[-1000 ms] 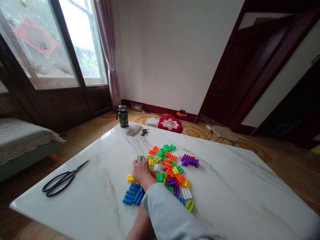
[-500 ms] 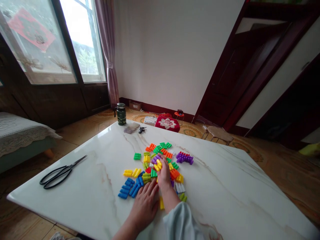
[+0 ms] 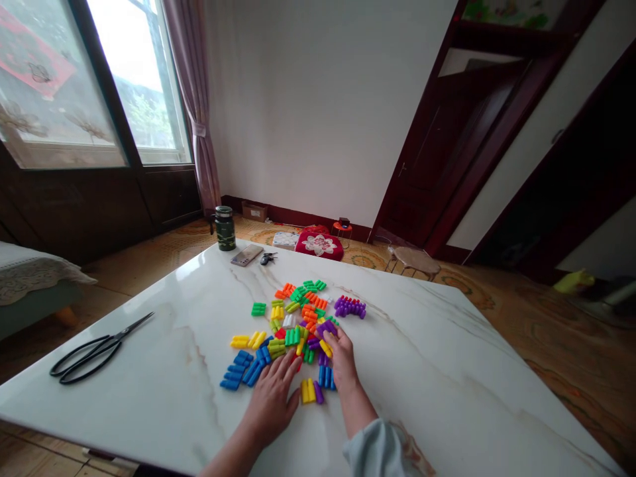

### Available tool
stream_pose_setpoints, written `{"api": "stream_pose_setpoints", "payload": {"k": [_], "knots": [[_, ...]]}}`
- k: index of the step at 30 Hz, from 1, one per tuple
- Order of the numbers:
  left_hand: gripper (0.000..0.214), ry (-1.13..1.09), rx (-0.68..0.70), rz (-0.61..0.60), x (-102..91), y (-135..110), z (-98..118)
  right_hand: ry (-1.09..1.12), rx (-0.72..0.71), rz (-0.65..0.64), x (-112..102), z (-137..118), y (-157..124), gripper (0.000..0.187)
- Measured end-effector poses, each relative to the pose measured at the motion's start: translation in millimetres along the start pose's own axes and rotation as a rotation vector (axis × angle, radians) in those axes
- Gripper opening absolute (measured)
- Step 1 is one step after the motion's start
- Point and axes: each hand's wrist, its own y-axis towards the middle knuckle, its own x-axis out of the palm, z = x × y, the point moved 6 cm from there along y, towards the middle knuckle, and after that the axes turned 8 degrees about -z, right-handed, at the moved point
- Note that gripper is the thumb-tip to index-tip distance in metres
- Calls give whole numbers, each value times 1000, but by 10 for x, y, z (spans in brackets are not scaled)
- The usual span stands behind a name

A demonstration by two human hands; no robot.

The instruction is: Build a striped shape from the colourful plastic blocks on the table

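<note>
Colourful plastic toy blocks [image 3: 293, 336], each like a row of joined rounded tubes, lie in a loose pile on a white marble-patterned table [image 3: 163, 411]. My left hand [image 3: 275, 391] rests palm down at the near side of the pile, fingers stretched beside blue blocks [image 3: 255, 372] and olive-green ones. At the pile's right side, my right hand [image 3: 344, 361] pinches a purple block [image 3: 326, 328] at its fingertips. A yellow block [image 3: 325, 348] is just under those fingers; whether they touch it I cannot tell. Nearer me lies another yellow block [image 3: 308, 391] with a purple piece beside it.
Black-handled scissors [image 3: 102, 348] lie at the left. A purple cluster with red tips [image 3: 350, 307] sits right of the pile. At the far corner are a dark green flask [image 3: 225, 228], a phone [image 3: 247, 256] and keys [image 3: 268, 258]. A stool [image 3: 415, 260] stands beyond the table.
My right hand has moved right and toward me, from over the pile's middle to its right side; a yellow block was at its fingers before. The left hand stays on the near side. The view has turned slightly right.
</note>
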Motion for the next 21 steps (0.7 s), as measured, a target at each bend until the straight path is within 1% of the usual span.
{"api": "stream_pose_setpoints", "payload": {"k": [3, 7, 11, 13, 15, 16, 17, 18, 21], "knots": [[54, 4, 3, 7, -10, -3, 6, -111, -64, 13, -86, 32, 38, 47], [54, 16, -4, 9, -17, -4, 10, -224, -77, 47, -135, 96, 42, 47], [55, 22, 4, 28, -15, -8, 8, -312, -130, 38, -93, 6, -7, 40], [55, 23, 8, 35, -12, -11, 4, -397, -159, 41, -128, -99, -2, 36], [55, 23, 11, 37, -11, -13, 2, -610, -226, 76, -242, -265, 39, 32], [55, 23, 11, 36, -11, -13, 2, -756, -272, 104, -323, -362, 72, 31], [55, 22, 9, 34, -12, -14, 2, -947, -320, 145, -413, -462, 112, 30], [55, 21, 8, 32, -13, -14, 3, -1021, -335, 173, -530, -536, 166, 28], [56, 17, -6, 22, -10, -14, 3, -1152, -346, 217, -872, -689, 347, 21]]}}
